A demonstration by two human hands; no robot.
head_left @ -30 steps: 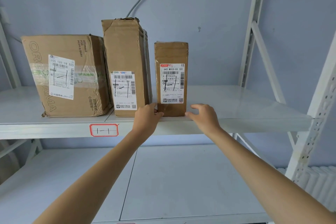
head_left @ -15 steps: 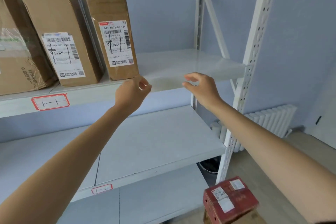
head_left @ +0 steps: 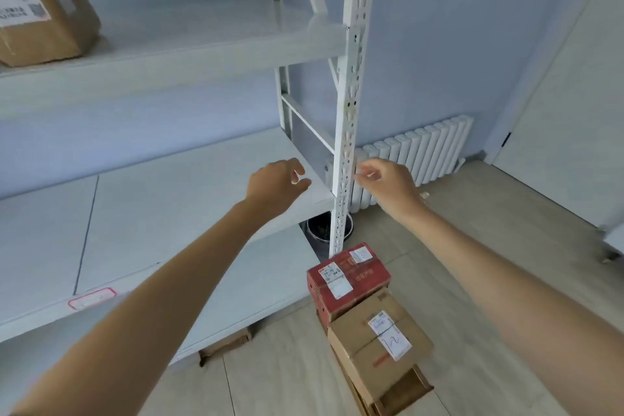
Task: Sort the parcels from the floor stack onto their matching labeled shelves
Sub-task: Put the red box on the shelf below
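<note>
A red parcel tops the floor stack at the lower middle, beside a brown parcel with a white label marked in pen. More brown boxes lie under them. My left hand hovers empty over the middle shelf, fingers loosely curled. My right hand hangs empty just right of the white rack post, well above the stack. A brown labeled parcel stands on the upper shelf at top left. A red-framed shelf label sits on the middle shelf's front edge.
A white radiator lines the blue wall behind the post. A dark bucket stands on the floor under the shelf corner. A flat brown box pokes out beneath the bottom shelf. A white door is at right.
Both hands let go of the small parcel on the upper shelf and dropped lower. My view swung right and down, bringing the floor stack into sight.
</note>
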